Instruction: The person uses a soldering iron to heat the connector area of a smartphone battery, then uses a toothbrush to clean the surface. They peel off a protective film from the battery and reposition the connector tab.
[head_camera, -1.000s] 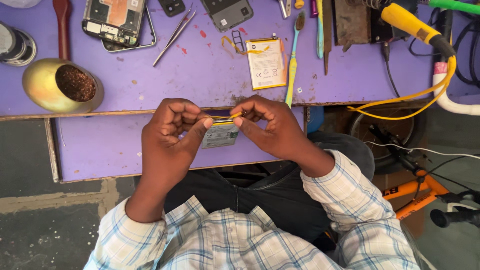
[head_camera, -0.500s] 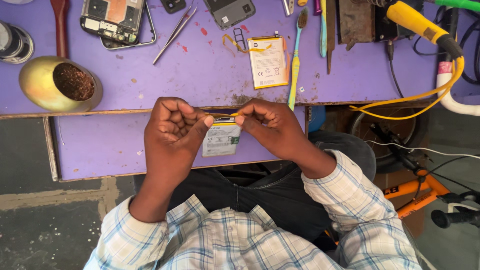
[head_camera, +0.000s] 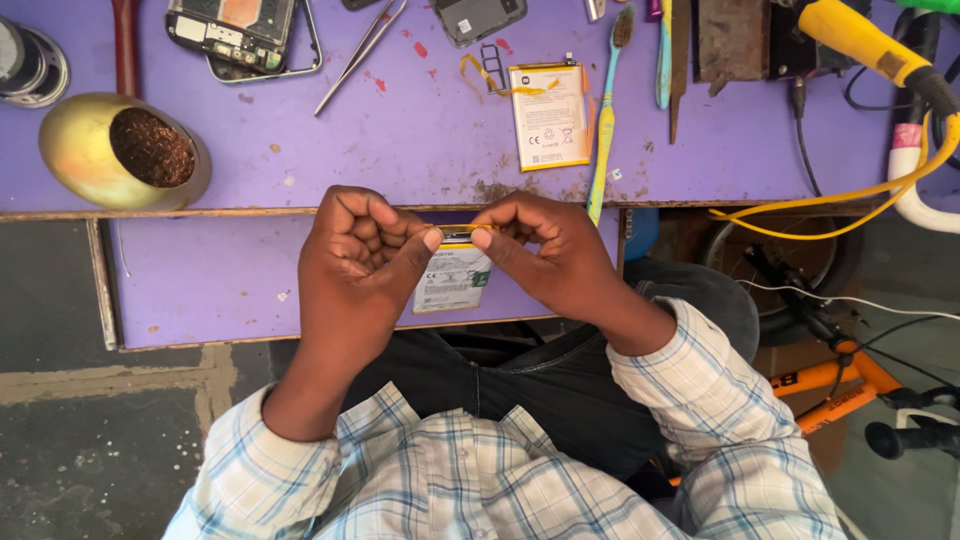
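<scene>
My left hand (head_camera: 365, 265) and my right hand (head_camera: 540, 250) both pinch the top edge of a flat white phone battery (head_camera: 452, 280), which hangs over my lap just below the front edge of the purple workbench (head_camera: 400, 150). Thumbs and fingertips meet at a thin yellow strip along the battery's top. A second white battery (head_camera: 548, 115) with a yellow tab lies flat on the bench, straight above my hands.
On the bench: an opened phone (head_camera: 240, 35), tweezers (head_camera: 358, 55), a toothbrush (head_camera: 605, 120), a brass bowl with brown filling (head_camera: 125, 150), a small dark phone part (head_camera: 478, 18). A yellow-handled tool (head_camera: 865, 45) with a yellow cable lies at the right. A purple shelf (head_camera: 220, 290) sits under the bench.
My hands have drawn closer together on the battery's top edge and turned it so its white face hangs down towards me. The camera view has shifted slightly.
</scene>
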